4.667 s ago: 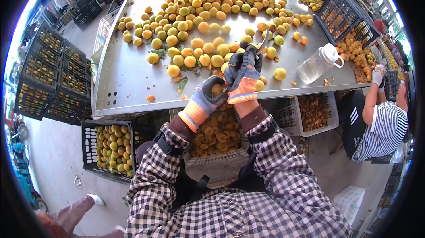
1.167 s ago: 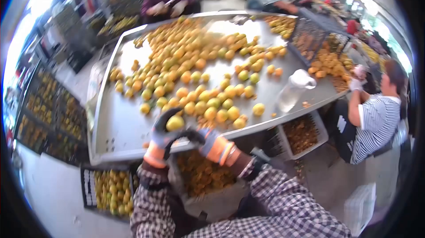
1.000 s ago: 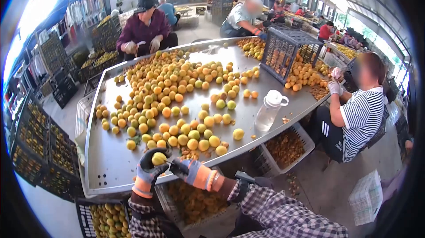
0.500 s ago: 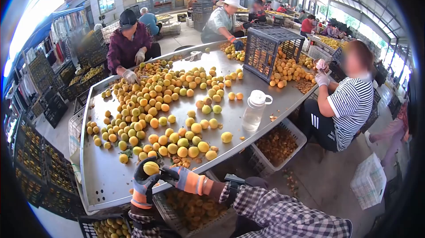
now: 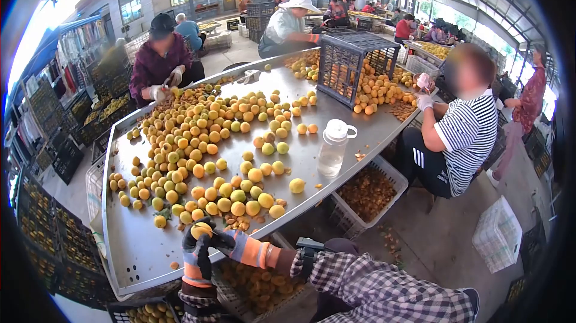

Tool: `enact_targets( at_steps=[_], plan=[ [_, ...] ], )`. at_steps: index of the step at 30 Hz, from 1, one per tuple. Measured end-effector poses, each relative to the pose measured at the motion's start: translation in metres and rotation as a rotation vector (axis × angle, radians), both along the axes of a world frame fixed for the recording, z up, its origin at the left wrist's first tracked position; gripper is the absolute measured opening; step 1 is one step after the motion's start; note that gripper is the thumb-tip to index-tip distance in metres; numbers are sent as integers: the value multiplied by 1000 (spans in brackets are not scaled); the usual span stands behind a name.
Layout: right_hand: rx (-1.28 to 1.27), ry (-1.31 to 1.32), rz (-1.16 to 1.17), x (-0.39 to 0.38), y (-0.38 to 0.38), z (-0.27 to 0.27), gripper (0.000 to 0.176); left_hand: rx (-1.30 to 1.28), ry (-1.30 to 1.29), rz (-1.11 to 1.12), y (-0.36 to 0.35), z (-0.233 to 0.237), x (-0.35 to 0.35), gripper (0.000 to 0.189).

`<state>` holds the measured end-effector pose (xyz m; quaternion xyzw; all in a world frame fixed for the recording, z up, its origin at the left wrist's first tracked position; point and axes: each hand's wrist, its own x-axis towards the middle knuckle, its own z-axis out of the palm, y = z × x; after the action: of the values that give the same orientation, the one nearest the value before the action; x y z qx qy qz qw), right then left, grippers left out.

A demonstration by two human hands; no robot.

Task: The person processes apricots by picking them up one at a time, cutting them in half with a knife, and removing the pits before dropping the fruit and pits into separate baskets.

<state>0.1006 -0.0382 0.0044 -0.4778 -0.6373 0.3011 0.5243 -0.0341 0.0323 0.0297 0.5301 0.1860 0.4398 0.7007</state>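
Note:
My left hand (image 5: 195, 257), in a dark glove with an orange cuff, is closed around a yellow apricot (image 5: 201, 229) at the near edge of the steel table (image 5: 135, 251). My right hand (image 5: 233, 244), gloved the same way, presses against that apricot from the right. It is closed on a small knife whose blade is hidden between glove and fruit. Both hands hover over a white crate of halved apricots (image 5: 255, 281) below the table edge. A large spread of loose apricots (image 5: 192, 143) covers the table beyond.
A clear water bottle (image 5: 331, 149) stands on the table. A black crate (image 5: 351, 65) of fruit sits at the far right. A white crate of pits (image 5: 367, 194) is beside a seated person in a striped shirt (image 5: 471, 137). Other workers (image 5: 159, 71) sit opposite.
The view has lifted from my hands to the whole table and the workers. My left hand now holds a fresh apricot, and both hands have shifted to the lower left.

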Motion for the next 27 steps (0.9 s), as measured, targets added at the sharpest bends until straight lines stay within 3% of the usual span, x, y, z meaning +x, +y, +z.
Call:
enact_targets(
  at_steps=[1, 5, 8, 11, 12, 14, 16, 18, 19, 24, 27],
  plan=[
    [17, -78, 25, 3, -2, 3, 31, 198, 96, 26, 14, -11, -7, 50],
    [-59, -10, 8, 0, -7, 14, 29, 273, 215, -49, 13, 6, -16, 52],
    [1, 133, 25, -5, -2, 3, 30, 213, 94, 50, -5, 7, -4, 49],
    [65, 157, -52, -14, 5, -9, 29, -169, -73, 15, -23, 10, 9, 45],
    [70, 155, -53, -14, 5, -12, 29, -164, -74, 14, -23, 11, 10, 45],
    [-74, 111, -61, -11, 4, -10, 29, -190, -52, 49, -22, 10, 12, 43],
    [-26, 68, -44, -8, 7, -14, 29, -170, -61, 76, -11, 4, 6, 40],
    [23, 24, -26, -4, 6, -9, 30, 168, 185, 35, 7, 2, -8, 40],
    [-20, 40, 0, -3, 3, 0, 30, 210, 185, -6, 20, -11, -13, 46],
    [43, -53, -25, -2, 3, -3, 27, 196, 172, 32, 16, -6, -9, 50],
    [-28, -100, -17, -2, 1, -7, 27, 165, 84, 100, -15, 21, 7, 42]
  ],
)
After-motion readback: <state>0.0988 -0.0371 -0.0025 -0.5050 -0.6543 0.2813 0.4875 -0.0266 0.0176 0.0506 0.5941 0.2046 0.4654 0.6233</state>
